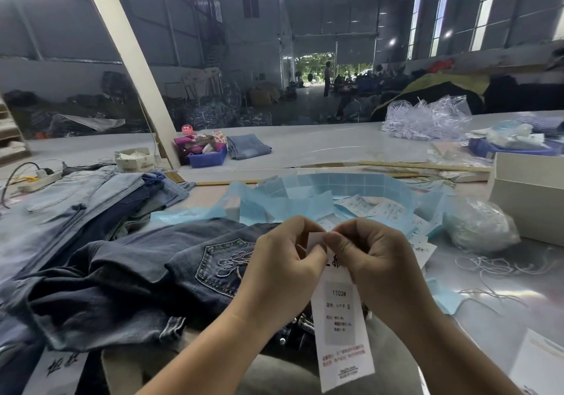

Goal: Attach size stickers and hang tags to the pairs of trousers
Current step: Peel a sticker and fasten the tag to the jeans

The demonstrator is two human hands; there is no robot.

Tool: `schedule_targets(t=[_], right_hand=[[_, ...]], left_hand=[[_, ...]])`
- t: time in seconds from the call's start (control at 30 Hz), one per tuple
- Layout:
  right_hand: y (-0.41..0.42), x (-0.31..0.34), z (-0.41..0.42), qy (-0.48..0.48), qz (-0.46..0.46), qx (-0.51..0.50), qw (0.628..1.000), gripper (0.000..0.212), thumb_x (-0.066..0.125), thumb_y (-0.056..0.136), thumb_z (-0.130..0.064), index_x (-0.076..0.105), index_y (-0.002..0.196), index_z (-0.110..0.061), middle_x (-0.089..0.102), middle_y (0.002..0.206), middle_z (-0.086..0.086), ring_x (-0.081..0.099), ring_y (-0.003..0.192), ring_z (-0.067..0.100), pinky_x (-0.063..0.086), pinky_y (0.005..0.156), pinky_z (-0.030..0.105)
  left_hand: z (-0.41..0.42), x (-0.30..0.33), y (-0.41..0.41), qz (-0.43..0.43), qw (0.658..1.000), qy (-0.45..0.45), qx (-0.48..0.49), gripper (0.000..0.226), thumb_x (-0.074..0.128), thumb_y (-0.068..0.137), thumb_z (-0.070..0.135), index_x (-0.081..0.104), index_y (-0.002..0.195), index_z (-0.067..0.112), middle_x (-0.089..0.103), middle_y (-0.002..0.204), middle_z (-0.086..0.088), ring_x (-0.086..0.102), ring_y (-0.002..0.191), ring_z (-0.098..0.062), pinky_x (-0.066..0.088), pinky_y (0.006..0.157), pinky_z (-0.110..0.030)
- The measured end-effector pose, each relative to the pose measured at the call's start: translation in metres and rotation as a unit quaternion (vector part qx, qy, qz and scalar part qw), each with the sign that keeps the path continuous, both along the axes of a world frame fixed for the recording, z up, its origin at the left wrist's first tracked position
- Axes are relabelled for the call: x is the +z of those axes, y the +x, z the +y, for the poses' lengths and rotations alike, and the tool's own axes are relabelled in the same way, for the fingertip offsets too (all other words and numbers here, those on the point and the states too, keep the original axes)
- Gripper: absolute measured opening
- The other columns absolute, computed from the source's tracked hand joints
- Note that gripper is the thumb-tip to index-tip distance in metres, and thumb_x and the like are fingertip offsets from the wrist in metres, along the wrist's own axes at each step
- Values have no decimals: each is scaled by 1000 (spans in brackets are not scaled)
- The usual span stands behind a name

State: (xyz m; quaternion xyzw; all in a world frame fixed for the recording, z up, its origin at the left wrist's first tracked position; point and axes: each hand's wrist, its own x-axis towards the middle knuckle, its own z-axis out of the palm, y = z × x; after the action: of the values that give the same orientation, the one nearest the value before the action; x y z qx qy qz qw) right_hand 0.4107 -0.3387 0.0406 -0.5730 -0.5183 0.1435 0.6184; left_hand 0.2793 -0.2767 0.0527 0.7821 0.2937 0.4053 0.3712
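Observation:
A long white hang tag (341, 327), printed "1103#" and "S", hangs upright in front of me. My left hand (285, 260) and my right hand (369, 257) both pinch its top end, fingertips touching above the tag. Just left of my hands lies a dark denim pair of trousers (146, 275) with an embroidered back pocket. Beyond my hands spreads a pile of blue sticker backing sheets (308, 199) with white size stickers among them. More white hang tags (422, 249) lie beside my right hand.
Light denim trousers (76, 199) are stacked at left, near a power strip (39, 177). A white box (528, 196) and a clear bag (479, 223) stand at right, loose white strings (488, 265) beside them. A blue bin (207, 156) and a slanted beam (128, 58) stand further back.

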Motion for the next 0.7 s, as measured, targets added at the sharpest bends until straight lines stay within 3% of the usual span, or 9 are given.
schedule_targets(t=[0.23,0.33,0.43,0.57,0.7], right_hand=[[-2,-9,2,12,-108,-109,988,23,53,93,-33,60,72,-26,64,66,-9,61,62,8,46,49,21],[-4,-13,4,20,-144,-134,980,21,50,88,-38,58,74,-26,60,61,-10,59,59,7,46,48,23],[-5,-18,6,28,-169,-149,974,21,52,89,-39,59,75,-26,61,62,-12,59,59,7,46,50,25],[-7,-23,2,41,-120,-115,985,18,57,87,-40,64,76,-27,64,66,-13,61,62,7,46,50,20],[-7,-25,-2,37,-113,-95,988,10,68,88,-28,69,79,-28,67,69,-15,64,65,7,51,53,25]], left_hand=[[-2,-1,-1,-42,993,-100,-45,7,64,89,19,68,84,21,71,81,-6,70,76,-29,59,65,-50],[-1,-3,-1,-70,982,-156,-75,9,64,83,22,68,87,15,73,80,-8,71,72,-28,60,60,-40],[1,-4,-2,-115,958,-235,-118,13,60,92,18,68,87,8,68,77,-11,66,67,-24,56,55,-31],[5,-5,-4,-161,910,-343,-170,37,42,101,18,73,83,10,66,78,-15,63,70,-25,55,57,-34],[8,-12,0,-151,920,-330,-148,8,62,91,7,68,96,4,67,84,-13,64,74,-25,59,60,-37]])
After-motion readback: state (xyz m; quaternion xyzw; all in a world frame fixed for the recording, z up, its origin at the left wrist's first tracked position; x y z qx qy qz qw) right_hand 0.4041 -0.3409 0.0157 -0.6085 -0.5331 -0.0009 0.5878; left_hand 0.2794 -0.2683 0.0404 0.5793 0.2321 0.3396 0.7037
